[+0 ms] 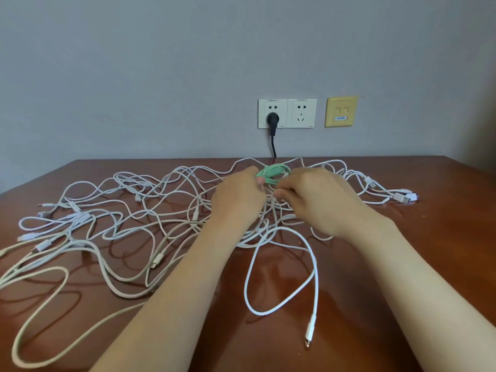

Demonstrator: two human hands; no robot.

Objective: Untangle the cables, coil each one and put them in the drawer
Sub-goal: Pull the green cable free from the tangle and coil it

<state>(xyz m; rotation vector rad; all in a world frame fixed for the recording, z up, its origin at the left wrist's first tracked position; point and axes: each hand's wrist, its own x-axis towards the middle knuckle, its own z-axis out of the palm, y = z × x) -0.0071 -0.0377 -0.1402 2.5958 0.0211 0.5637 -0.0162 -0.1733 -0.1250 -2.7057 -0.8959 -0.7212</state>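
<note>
Watching the head cam here; the whole mess sits on a brown wooden table (445,221) that's pushed up against a grey wall; a tangle of white cables (161,224) sprawls from the left edge across to the far right, where a few USB plugs (402,197) lie bunched together on the wood.

The green cable (273,171) is the odd one out; it's in the far middle of the pile, looped over itself, right between the two hands and lifted a bit above the white stuff.

Left hand (236,200) is curled with thumb and fingertip pinching the left side of the green cable; right hand (319,202) is curled too, fingers closed in on the right side of that same green bundle, though some white strands run under the palm and I can't tell if it has any of those as well; the two hands are nearly touching.

Closer to me, one loose white cable (312,322) makes a big loop on the table between the forearms, and its end points toward the near edge.

On the wall behind: double wall sockets (302,113) with a black plug (273,120) in the left one, cord dropping behind the table; a yellow plate (341,111) just to the right of them.
</note>
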